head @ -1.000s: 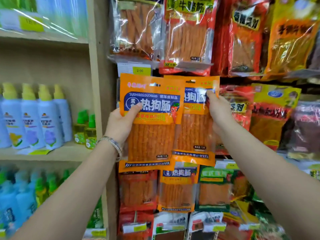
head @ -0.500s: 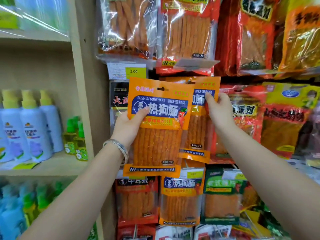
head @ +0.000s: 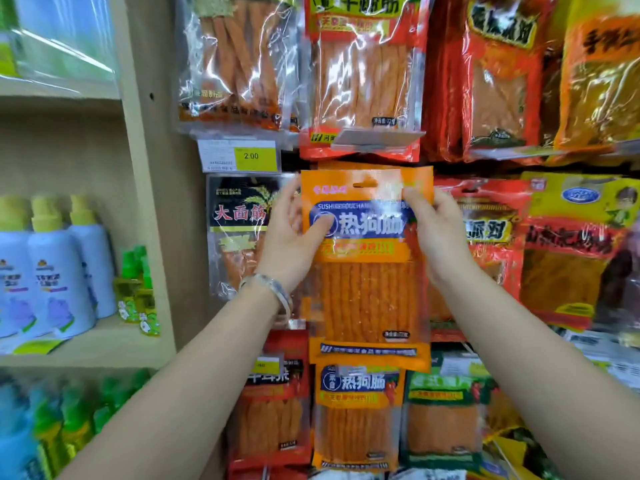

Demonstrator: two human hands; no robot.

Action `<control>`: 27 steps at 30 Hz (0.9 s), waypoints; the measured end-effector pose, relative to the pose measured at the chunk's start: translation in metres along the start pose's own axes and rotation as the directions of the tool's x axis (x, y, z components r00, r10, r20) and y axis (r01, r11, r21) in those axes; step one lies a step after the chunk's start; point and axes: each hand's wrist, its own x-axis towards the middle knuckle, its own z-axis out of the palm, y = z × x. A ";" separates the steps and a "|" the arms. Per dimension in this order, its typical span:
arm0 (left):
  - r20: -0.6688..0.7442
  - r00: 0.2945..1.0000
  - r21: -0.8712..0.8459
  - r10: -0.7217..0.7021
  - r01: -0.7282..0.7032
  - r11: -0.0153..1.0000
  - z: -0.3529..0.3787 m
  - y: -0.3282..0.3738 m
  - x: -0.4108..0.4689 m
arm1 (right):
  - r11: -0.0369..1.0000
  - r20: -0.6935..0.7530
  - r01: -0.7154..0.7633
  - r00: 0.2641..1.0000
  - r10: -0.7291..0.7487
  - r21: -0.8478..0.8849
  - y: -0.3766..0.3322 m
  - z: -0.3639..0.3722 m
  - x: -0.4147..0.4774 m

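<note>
Left shelf unit: pale spray bottles [head: 59,271] stand on the shelf board, with small green-capped bottles [head: 136,289] at its right end against the wooden upright [head: 152,209].

Display rack, left edge: a price tag [head: 251,155] reads 2.00. A black-topped packet [head: 239,216] hangs just below it.

Left hand [head: 294,244]: grasps the left edge of the orange packet [head: 367,296], thumb pressed on the blue label, fingers behind. A bracelet [head: 273,289] sits at the wrist.

The orange packet is held upright and flat against the rack's middle column, overlapping the top of a matching packet [head: 358,417] below. Whether its hanging slot [head: 365,184] is on a peg cannot be told.

Right hand [head: 438,233]: pinches the packet's upper right edge, thumb on the front.

Right of it hangs a red packet [head: 491,230], partly covered by that hand.
</note>
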 end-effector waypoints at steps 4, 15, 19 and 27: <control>0.116 0.967 0.312 0.226 -0.251 0.916 0.003 0.015 0.016 | 0.997 -0.042 0.041 0.998 -0.044 -0.060 -0.006 -0.003 0.016; 0.193 0.962 0.172 0.193 -0.227 0.959 0.010 0.016 0.023 | 0.980 -0.012 0.030 0.999 -0.033 -0.195 0.000 0.007 0.037; 0.199 0.959 0.170 0.200 -0.235 0.957 0.010 0.007 0.024 | 0.962 -0.018 0.074 0.997 -0.082 -0.265 0.006 0.006 0.034; 0.350 0.933 0.548 0.088 -0.280 0.789 0.012 -0.064 -0.010 | 0.463 0.154 0.509 0.776 -0.612 -0.726 0.045 -0.012 -0.008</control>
